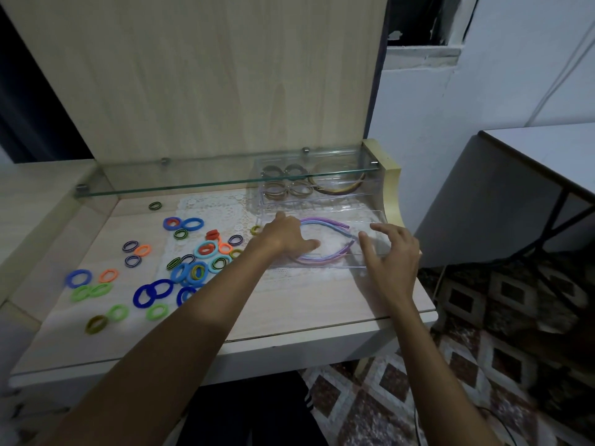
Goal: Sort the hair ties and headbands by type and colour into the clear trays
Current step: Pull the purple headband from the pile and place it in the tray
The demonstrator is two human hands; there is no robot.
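Observation:
A clear tray (370, 217) lies at the right of the desk and holds purple and blue headbands (335, 225). My left hand (283, 235) rests on the tray's left part, fingers stretched out, thumb beside the headbands. My right hand (391, 252) hovers over the tray's right front corner with fingers spread and loosely bent, holding nothing. Behind it, under the glass shelf, a second clear tray (325, 196) holds brownish hair ties and a dark headband (341, 185). Several loose hair ties (193, 252) in blue, green, orange and striped colours lie scattered on the left.
A glass shelf (193, 183) runs across the back of the desk above the far tray. A white lace mat (222, 207) lies under the trays and some ties. The desk's front edge (289, 339) is near my arms. A grey table (541, 162) stands to the right.

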